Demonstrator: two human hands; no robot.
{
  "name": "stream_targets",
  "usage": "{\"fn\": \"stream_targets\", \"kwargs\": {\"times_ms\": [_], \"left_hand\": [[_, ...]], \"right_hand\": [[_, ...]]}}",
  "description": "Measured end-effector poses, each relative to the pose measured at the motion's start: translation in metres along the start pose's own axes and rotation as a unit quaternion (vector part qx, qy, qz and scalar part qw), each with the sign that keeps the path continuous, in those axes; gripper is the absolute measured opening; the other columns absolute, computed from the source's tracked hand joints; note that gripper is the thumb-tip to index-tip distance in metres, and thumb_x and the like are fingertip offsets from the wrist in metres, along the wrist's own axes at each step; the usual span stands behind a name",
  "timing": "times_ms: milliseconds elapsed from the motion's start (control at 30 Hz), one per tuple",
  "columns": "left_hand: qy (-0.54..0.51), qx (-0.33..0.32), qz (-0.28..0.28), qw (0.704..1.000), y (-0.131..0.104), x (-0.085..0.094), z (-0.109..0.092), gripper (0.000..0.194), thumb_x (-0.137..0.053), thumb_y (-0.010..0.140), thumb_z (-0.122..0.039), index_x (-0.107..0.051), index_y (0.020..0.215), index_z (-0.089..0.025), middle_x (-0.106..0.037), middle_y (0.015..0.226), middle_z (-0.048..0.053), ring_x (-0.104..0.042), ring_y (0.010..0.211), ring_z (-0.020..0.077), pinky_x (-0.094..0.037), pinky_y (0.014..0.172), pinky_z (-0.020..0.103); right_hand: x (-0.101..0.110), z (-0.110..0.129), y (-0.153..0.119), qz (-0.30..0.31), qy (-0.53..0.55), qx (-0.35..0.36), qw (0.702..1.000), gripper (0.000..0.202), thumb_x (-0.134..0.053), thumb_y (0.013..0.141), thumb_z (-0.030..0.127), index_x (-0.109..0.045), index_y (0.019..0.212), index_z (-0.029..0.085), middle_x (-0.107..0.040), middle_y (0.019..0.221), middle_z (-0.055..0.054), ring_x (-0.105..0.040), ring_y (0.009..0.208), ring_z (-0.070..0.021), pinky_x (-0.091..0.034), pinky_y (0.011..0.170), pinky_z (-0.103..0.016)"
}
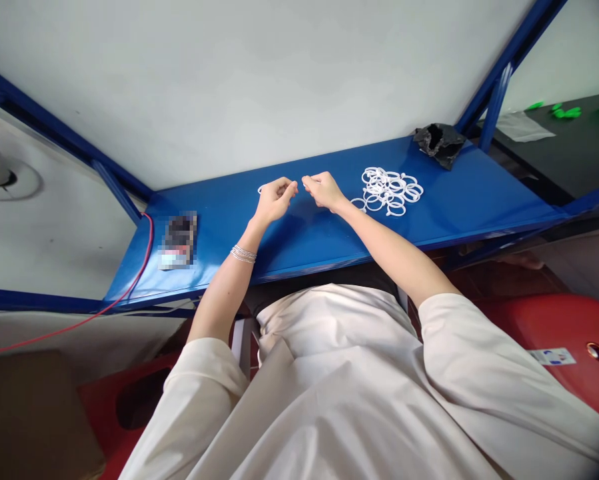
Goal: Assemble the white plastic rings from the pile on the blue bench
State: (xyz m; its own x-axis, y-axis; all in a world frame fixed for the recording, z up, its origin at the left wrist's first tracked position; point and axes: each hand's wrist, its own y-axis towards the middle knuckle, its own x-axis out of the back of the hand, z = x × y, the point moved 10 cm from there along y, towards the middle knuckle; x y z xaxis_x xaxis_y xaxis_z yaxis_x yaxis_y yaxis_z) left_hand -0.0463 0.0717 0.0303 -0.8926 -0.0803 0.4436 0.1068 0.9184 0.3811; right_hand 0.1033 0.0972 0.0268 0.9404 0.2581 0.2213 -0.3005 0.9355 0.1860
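Note:
Both hands are raised over the middle of the blue table, a short gap between them. My left hand (pixel 276 199) is closed, thumb and fingertips pinched together; whatever they grip is too small to make out. A bit of a white ring (pixel 260 190) peeks out past its outer side, and I cannot tell whether it is held or lies behind. My right hand (pixel 325 191) is also closed in a pinch, its contents hidden by the fingers. To its right lies a loose heap of white plastic rings (pixel 392 189), with one ring (pixel 359 204) partly behind my right wrist.
The blue table (pixel 319 243) meets a pale wall. A crumpled black bag (pixel 440 143) sits at its far right corner. On the left are a blurred-out flat object (pixel 179 241) and a red cable (pixel 146 257). A red stool (pixel 544 327) stands at right.

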Motion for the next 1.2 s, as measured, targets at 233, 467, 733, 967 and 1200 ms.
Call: {"fn": "stream_targets", "kwargs": {"times_ms": [233, 467, 733, 967, 1200], "left_hand": [[0.002, -0.006, 0.036, 0.999, 0.000, -0.007, 0.000, 0.043, -0.073, 0.103, -0.062, -0.067, 0.091, -0.021, -0.072, 0.078, 0.003, -0.060, 0.059, 0.0125, -0.048, 0.057, 0.026], [0.010, -0.014, 0.058, 0.998, -0.001, -0.009, -0.001, 0.038, -0.072, 0.102, -0.058, -0.066, 0.093, -0.022, -0.073, 0.077, 0.003, -0.061, 0.058, 0.0136, -0.049, 0.058, 0.028], [0.027, 0.022, 0.053, 0.998, 0.000, -0.008, 0.006, 0.033, -0.071, 0.102, -0.050, -0.065, 0.088, -0.021, -0.075, 0.077, 0.005, -0.062, 0.059, 0.0136, -0.048, 0.058, 0.027], [0.222, 0.079, -0.093, 0.967, 0.002, 0.051, 0.005, 0.011, -0.074, 0.096, -0.030, -0.069, 0.091, -0.022, -0.081, 0.091, 0.008, -0.076, 0.086, 0.0248, -0.057, 0.085, 0.038], [0.338, 0.209, -0.110, 0.911, -0.009, 0.076, 0.016, 0.003, -0.068, 0.094, -0.021, -0.069, 0.095, -0.024, -0.084, 0.114, 0.013, -0.075, 0.117, 0.0345, -0.056, 0.104, 0.046]], "right_hand": [[-0.003, 0.003, -0.002, 0.000, -0.046, 0.018, 0.999, 0.050, -0.057, 0.106, 0.024, -0.040, 0.059, 0.024, -0.030, 0.056, 0.006, -0.032, 0.056, -0.0109, -0.024, 0.056, -0.028], [-0.015, 0.003, -0.002, 0.053, -0.097, 0.039, 0.993, 0.075, -0.049, 0.116, 0.070, -0.052, 0.058, 0.021, -0.053, 0.059, 0.000, -0.051, 0.063, -0.0146, -0.038, 0.068, -0.030], [-0.023, 0.002, -0.004, 0.105, -0.157, 0.055, 0.980, 0.078, -0.051, 0.109, 0.088, -0.070, 0.078, 0.019, -0.065, 0.070, -0.001, -0.061, 0.071, -0.0177, -0.041, 0.071, -0.030], [0.058, 0.000, 0.017, 0.022, -0.302, 0.054, 0.952, 0.022, -0.082, 0.099, 0.035, -0.085, 0.113, 0.018, -0.082, 0.101, -0.011, -0.075, 0.096, -0.0284, -0.058, 0.094, -0.040], [0.104, -0.044, 0.013, 0.160, -0.399, -0.126, 0.894, 0.030, -0.094, 0.079, 0.019, -0.092, 0.109, 0.025, -0.084, 0.100, -0.005, -0.078, 0.088, -0.0260, -0.063, 0.083, -0.037]]}}
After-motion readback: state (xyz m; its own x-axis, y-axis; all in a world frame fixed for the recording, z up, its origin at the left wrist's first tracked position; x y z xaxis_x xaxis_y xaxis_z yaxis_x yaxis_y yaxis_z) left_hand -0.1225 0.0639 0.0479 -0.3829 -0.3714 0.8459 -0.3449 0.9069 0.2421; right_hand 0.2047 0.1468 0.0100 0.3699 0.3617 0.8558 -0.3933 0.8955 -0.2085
